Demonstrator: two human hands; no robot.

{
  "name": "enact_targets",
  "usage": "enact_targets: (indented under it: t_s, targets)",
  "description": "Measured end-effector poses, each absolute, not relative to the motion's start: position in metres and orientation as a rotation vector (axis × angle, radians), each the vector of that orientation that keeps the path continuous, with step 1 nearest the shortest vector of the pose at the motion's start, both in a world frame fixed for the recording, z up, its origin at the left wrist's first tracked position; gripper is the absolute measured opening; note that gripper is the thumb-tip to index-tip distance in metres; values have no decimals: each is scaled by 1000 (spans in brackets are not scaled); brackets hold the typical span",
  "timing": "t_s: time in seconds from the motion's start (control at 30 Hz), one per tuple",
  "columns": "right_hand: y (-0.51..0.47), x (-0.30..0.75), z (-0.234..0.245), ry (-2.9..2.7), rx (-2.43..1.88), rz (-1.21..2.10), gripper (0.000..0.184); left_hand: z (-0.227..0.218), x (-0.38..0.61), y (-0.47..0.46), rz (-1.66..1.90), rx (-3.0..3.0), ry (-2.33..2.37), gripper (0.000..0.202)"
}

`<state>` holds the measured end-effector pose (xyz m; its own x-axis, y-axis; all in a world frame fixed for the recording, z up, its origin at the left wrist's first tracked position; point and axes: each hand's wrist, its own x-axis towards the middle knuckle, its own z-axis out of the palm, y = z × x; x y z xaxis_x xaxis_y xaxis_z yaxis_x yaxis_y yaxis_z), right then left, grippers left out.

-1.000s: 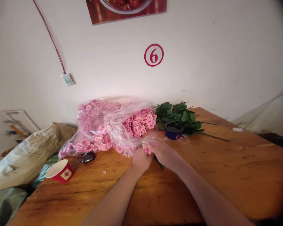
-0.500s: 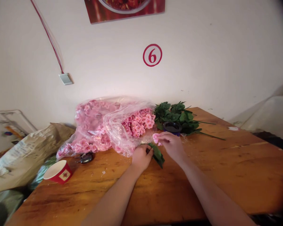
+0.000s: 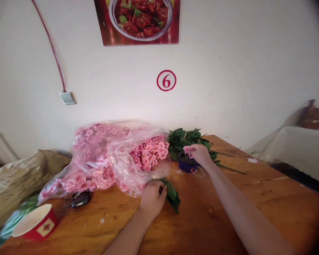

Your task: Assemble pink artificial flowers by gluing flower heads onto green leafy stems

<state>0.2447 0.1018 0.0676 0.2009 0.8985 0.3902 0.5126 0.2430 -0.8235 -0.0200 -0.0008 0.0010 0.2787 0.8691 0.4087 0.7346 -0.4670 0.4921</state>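
My left hand [image 3: 153,198] is closed round a green artificial leaf stem [image 3: 172,196], whose leaves hang out to the right. Between the fingertips of my right hand [image 3: 200,154] is a pink artificial flower [image 3: 188,151]. That hand is over a small round blue pot [image 3: 187,166] with a dark top and a lit red light on its front. Whether the flower touches the pot's dark surface, I cannot tell. Pink flowers [image 3: 154,150] fill the open mouth of a clear plastic bag [image 3: 117,156] left of the pot.
Green leaf stems [image 3: 186,136] lie in a pile behind the pot, some sticking out rightward. A red paper cup [image 3: 39,223] and a dark oval object [image 3: 80,200] sit at the left of the wooden table [image 3: 202,219]. The wall stands right behind.
My right hand has carried the pink flower from near my left hand to above the blue pot. My left hand still grips the leaf stem. The view has tilted up.
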Motion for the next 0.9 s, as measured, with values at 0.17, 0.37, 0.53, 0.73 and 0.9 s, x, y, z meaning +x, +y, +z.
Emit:
enact_targets:
  t_s: [0.17, 0.37, 0.53, 0.73, 0.9]
  targets:
    - [125, 245, 47, -1549, -1415, 446, 19, 2, -19, 0, 937, 2342, 1485, 16]
    - [126, 248, 52, -1528, -1426, 453, 22, 2, -19, 1, 919, 2334, 1466, 19]
    - [117, 248, 66, -1451, -1460, 515, 20, 1, -20, 2, 919, 2355, 1457, 19]
    - [109, 245, 72, -1382, -1497, 617, 10, 1, -19, 2, 948, 2347, 1425, 21]
    - [108, 251, 74, -1322, -1475, 664, 7, 0, -19, 2, 1038, 2282, 1428, 14]
